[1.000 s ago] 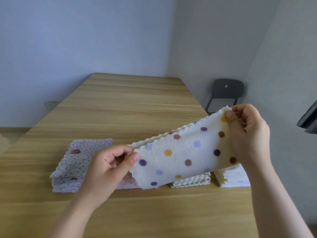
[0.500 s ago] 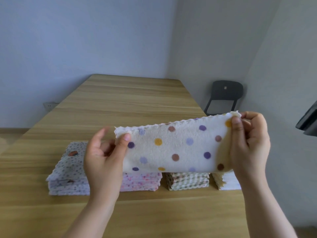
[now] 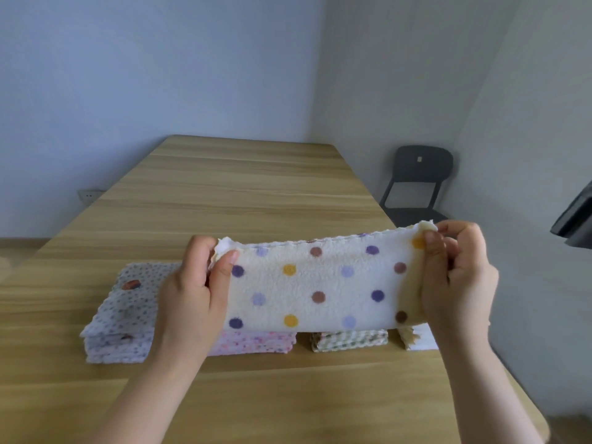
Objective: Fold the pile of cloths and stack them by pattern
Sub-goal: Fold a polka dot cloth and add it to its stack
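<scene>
Over the last second we've levelled the polka-dot cloth (image 3: 320,283). It was slanted and is now a taut strip, apparently doubled, held above the table (image 3: 243,187) in front of the folded stacks (image 3: 125,315). The next fold looks ready, then it goes on its matching stack. The left hand (image 3: 189,296) pinches the left end with the thumb in front. The right hand (image 3: 458,283) pinches the top right corner, fingers curled.

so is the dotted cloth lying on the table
No, the left hand and right hand hold the dotted cloth up above the table.
</scene>
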Tool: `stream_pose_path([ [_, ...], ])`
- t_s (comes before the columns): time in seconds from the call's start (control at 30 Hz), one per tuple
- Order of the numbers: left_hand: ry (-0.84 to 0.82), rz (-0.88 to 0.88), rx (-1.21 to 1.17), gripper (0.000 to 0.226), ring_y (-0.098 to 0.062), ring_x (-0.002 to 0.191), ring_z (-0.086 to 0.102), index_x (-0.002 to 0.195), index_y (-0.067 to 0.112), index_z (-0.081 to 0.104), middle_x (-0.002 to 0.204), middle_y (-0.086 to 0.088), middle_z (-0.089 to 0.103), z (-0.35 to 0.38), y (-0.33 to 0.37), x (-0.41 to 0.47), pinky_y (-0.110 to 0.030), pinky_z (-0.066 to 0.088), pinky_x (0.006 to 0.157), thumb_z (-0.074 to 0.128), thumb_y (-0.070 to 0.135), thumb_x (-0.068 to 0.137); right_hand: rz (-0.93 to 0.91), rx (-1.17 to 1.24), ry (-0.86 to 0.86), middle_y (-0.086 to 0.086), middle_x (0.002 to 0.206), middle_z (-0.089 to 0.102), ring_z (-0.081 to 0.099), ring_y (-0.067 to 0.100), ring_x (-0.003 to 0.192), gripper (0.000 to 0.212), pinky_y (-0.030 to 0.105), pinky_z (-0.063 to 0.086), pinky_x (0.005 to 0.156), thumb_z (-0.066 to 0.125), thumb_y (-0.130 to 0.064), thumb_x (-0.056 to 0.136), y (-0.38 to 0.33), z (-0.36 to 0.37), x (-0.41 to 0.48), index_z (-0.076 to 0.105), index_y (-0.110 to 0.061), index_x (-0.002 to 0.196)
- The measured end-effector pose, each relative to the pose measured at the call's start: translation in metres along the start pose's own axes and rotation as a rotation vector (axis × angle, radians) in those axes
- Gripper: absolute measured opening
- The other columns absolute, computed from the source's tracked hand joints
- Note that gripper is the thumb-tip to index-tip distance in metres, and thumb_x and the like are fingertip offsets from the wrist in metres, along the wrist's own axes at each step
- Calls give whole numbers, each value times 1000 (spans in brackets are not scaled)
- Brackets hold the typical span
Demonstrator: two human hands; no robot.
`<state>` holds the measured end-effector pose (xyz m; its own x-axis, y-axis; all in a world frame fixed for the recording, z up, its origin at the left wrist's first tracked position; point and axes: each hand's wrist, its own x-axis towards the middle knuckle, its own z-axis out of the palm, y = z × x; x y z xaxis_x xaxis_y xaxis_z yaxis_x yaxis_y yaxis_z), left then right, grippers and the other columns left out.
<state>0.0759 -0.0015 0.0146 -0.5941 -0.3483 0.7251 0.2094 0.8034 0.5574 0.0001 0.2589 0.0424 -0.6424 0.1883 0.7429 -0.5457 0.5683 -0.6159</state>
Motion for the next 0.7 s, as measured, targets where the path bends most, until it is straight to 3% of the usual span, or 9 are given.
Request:
stream_pose_path([
  [0.07, -101, -105, -77, 26, -13, 43, 29, 80, 15, 38, 51, 7, 27, 1, 4, 1, -22, 22, 43, 50, 30, 97, 44, -46, -35, 12, 57, 57, 49, 19, 53, 17, 15, 33, 48, 44, -27, 99, 5, 1, -4, 53, -13, 95],
  [0.17, -259, -420, -242, 35, -7, 47, 31, 79, 3, 42, 57, 1, 33, 4, 5, -4, -23, 26, 48, 50, 32, 97, 202, -121, -187, 6, 65, 62, 53, 9, 61, 13, 11, 31, 49, 46, -25, 101, 11, 4, -7, 54, -15, 103],
  [0.3, -394, -592, -231, 33, -10, 49, 39, 80, 7, 45, 59, 0, 39, 10, -2, -8, -19, 32, 42, 47, 34, 98, 342, -220, -365, -1, 74, 62, 50, 5, 62, 15, 12, 31, 52, 48, -26, 99, 19, 10, -12, 55, -18, 109],
  [0.43, -397, -583, -88, 33, -23, 63, 49, 79, 10, 41, 65, 0, 42, 21, -7, -13, -28, 39, 46, 43, 36, 99, 343, -256, -384, 0, 71, 63, 55, 7, 61, 15, 27, 42, 54, 50, -27, 99, 20, 16, -16, 56, -18, 108],
  [0.53, -292, -502, -36, 38, -19, 56, 39, 67, 15, 31, 57, 2, 35, 24, 1, -17, -31, 26, 49, 45, 31, 99, 333, -199, -384, -2, 60, 62, 58, 16, 58, 7, 37, 49, 58, 54, -27, 96, 14, 17, -18, 57, -21, 97],
  [0.7, -219, -435, -49, 41, -19, 51, 30, 66, 14, 25, 53, 3, 29, 26, 10, -20, -34, 24, 50, 46, 29, 98, 467, 58, -408, 8, 62, 64, 53, 25, 55, 12, 29, 42, 51, 57, -31, 93, -3, 6, -13, 56, -24, 84],
])
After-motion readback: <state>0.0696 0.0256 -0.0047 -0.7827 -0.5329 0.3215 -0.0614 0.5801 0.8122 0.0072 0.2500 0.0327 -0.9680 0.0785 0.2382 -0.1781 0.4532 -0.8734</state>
